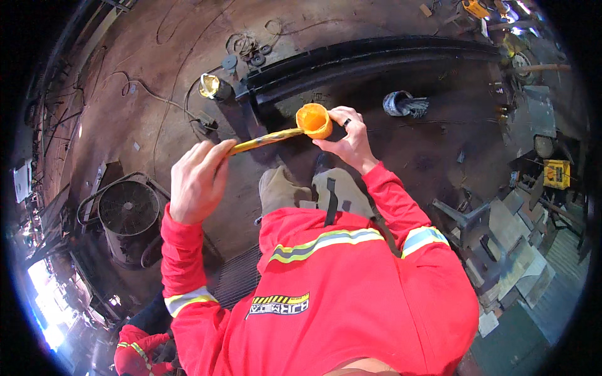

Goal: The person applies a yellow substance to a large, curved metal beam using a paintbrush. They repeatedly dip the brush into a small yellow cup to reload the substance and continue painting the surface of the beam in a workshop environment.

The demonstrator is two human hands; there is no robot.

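In front of my body I hold an orange-yellow cup (314,123) with its open mouth facing up. My right hand (352,139) curls round the cup's right side, thumb below and fingers above, with a dark ring on one finger. A yellow stick (263,141) with dark streaks runs from the cup's left side to my left hand (199,178), whose fingers close over its end. I cannot tell whether stick and cup are one piece or only touch.
Beyond my hands lies a long dark steel beam (370,53). A yellow-topped can (213,86), cables and discs (229,62) lie at its left end. A tipped bucket with rods (398,103) sits right. A drum fan (128,210) stands left; metal plates (511,250) pile right. Another person (135,354) is lower left.
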